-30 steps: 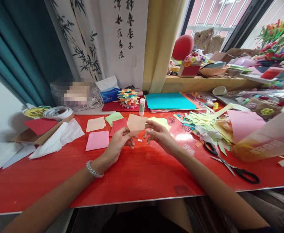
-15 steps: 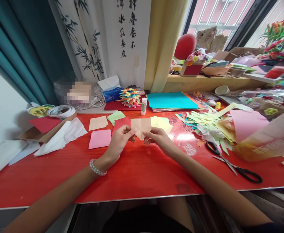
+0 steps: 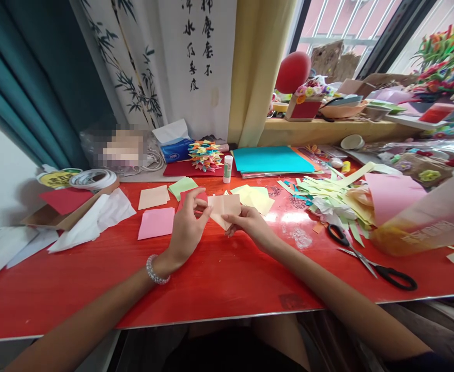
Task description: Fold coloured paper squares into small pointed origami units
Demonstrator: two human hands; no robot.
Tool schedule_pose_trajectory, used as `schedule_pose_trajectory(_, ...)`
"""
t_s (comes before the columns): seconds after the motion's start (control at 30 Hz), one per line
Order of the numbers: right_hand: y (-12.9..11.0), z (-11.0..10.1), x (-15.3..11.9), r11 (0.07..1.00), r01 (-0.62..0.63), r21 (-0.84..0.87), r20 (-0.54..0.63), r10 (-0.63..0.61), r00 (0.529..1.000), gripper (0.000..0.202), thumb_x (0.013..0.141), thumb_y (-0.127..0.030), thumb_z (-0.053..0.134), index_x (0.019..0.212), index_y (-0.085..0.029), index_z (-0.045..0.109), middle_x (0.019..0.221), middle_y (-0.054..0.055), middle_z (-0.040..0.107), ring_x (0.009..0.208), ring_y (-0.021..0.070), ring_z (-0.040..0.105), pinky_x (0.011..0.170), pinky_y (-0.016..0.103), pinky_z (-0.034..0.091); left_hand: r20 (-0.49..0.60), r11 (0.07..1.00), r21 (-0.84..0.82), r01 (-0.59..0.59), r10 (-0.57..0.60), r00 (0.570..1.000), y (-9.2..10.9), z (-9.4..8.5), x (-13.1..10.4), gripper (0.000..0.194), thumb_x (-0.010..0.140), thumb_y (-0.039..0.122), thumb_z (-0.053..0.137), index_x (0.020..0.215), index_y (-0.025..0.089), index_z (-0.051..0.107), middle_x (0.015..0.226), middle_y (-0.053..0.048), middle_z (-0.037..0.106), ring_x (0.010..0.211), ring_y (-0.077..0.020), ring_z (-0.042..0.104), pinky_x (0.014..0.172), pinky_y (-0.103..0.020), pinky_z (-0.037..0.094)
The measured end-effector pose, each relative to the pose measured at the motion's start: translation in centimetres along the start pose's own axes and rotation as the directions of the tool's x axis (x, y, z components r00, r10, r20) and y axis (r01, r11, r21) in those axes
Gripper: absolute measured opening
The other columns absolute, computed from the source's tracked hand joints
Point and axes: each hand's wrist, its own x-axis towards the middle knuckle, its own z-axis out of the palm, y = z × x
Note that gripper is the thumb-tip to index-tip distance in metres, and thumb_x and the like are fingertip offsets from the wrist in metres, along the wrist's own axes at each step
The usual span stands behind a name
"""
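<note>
A peach-coloured square of paper with a crease down its middle and a corner folded at the bottom is held up above the red table. My right hand pinches its lower right part between thumb and fingers. At the paper's left edge is my left hand, its curved fingers spread from the thumb; the thumb tip is close to the edge, and whether it touches I cannot tell. Behind this hand a red paper square is partly hidden. Pink squares, peach squares, green squares and yellow squares lie around.
A glue stick stands upright behind the paper. Black-handled scissors lie open at the right, near paper strips. Teal sheets are stacked at the back. A cardboard tray with tape rolls sits at the left.
My left hand has loosened from the paper's left side and raised its fingers. The paper has tilted slightly, still in my right hand. The view has shifted a little.
</note>
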Motion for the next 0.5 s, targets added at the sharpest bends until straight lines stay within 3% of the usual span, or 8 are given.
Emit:
schedule_pose_trajectory(0.13,0.0,0.1,-0.1,1.0,0.008,-0.007,0.014,-0.007,1.0,0.019,0.075,-0.032,0.068,0.08,-0.014,0.061,0.073,0.004,0.063,0.059,0.0134,0.063,0.063,0.032,0.056,0.035,0.983,0.135,-0.126,0.123,0.992,-0.2,-0.1,0.0,0.024,0.088,0.024,0.051,0.111,0.021,0.057,0.095,-0.004,0.064,0.087,-0.0156,0.062,0.079,-0.028,0.05)
schedule_pose_trajectory(0.23,0.0,0.0,-0.1,1.0,0.016,0.007,0.046,-0.016,0.999,0.019,0.077,-0.032,0.066,0.082,-0.015,0.06,0.079,0.006,0.063,0.067,0.0152,0.064,0.058,0.03,0.055,0.096,0.943,0.217,-0.251,0.235,0.967,-0.4,-0.2,0.1,0.023,0.091,0.023,0.047,0.11,0.02,0.058,0.101,-0.005,0.063,0.089,-0.0159,0.061,0.083,-0.03,0.049)
schedule_pose_trajectory(0.4,-0.8,-1.2,0.1,1.0,0.029,-0.003,-0.021,-0.029,0.999,0.017,0.074,-0.025,0.068,0.083,-0.017,0.055,0.068,0.001,0.055,0.053,0.009,0.048,0.042,0.023,0.039,0.258,0.952,0.145,-0.27,0.227,0.939,-0.7,-0.9,0.8,0.043,0.091,0.023,0.046,0.134,0.02,0.041,0.105,-0.007,0.064,0.093,-0.0153,0.061,0.088,-0.03,0.048)
schedule_pose_trajectory(0.5,-1.5,-2.3,0.2,1.0,-0.012,0.014,0.041,0.012,0.999,0.03,0.069,-0.019,0.071,0.093,-0.019,0.054,0.074,0.001,0.055,0.053,0.008,0.042,0.041,0.023,0.029,0.338,0.948,0.115,-0.298,0.245,0.909,-1.1,-1.5,1.5,0.047,0.091,0.021,0.045,0.137,0.022,0.038,0.105,-0.006,0.065,0.096,-0.0154,0.062,0.089,-0.03,0.048)
